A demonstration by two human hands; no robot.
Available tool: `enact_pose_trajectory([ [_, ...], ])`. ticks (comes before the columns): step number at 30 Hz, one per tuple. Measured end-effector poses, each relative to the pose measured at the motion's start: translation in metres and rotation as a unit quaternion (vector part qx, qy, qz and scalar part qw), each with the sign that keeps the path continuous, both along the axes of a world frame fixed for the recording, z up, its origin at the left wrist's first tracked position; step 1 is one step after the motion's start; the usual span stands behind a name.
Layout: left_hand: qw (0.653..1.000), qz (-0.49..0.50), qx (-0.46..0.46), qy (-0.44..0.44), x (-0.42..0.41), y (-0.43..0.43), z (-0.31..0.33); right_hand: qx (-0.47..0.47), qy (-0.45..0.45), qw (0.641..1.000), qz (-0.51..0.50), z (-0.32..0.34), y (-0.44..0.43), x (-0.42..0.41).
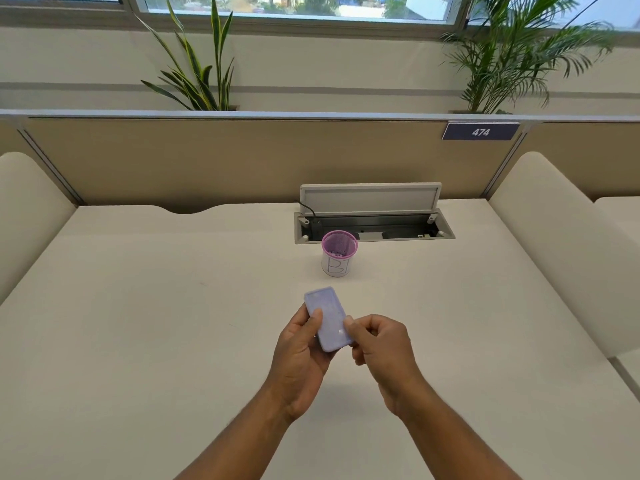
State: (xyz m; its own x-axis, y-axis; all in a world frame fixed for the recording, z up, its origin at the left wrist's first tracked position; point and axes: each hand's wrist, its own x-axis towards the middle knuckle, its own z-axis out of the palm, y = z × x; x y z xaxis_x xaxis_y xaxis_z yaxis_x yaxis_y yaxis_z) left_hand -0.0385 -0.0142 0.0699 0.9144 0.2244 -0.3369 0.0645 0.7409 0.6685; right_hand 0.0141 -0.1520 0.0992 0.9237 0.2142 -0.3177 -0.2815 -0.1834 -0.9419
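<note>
Low in the frame's centre, the left hand (300, 351) cradles a lilac case (327, 318) (thumb across its face), tilted up-left above the table (138, 323); the right hand (379, 346) pinches its lower right edge. A mesh cup (338, 253) stands beyond.

Bright, even daylight came from windows (298, 5) ahead of me. Table (138, 306) looked pale, slightly washed. Soft faint shadow lay on it beneath my forearms (460, 441). Small glint sat on lilac case (327, 317) by my right fingers (367, 325), which were slightly soft. Wide lens bowed partition (207, 157) and table edges. Palm (512, 64) fronds were smeared at far right.
</note>
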Motion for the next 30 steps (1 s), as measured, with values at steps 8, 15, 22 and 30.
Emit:
enact_pose_trajectory([
  [8,0.999,0.006,-0.013,0.035,0.004,-0.003,-0.001,-0.011,0.019,0.999,0.033,0.004,0.007,0.003],
  [15,0.996,0.031,-0.022,0.078,0.004,-0.009,-0.004,-0.024,0.0,0.999,0.048,0.001,0.008,-0.001],
  [22,0.997,0.017,-0.022,0.068,0.003,-0.007,-0.003,-0.01,0.011,1.0,0.026,0.004,0.009,0.001],
  [30,0.995,0.035,0.01,0.098,0.008,-0.011,-0.005,-0.014,-0.016,1.0,0.014,0.009,0.018,0.01],
])
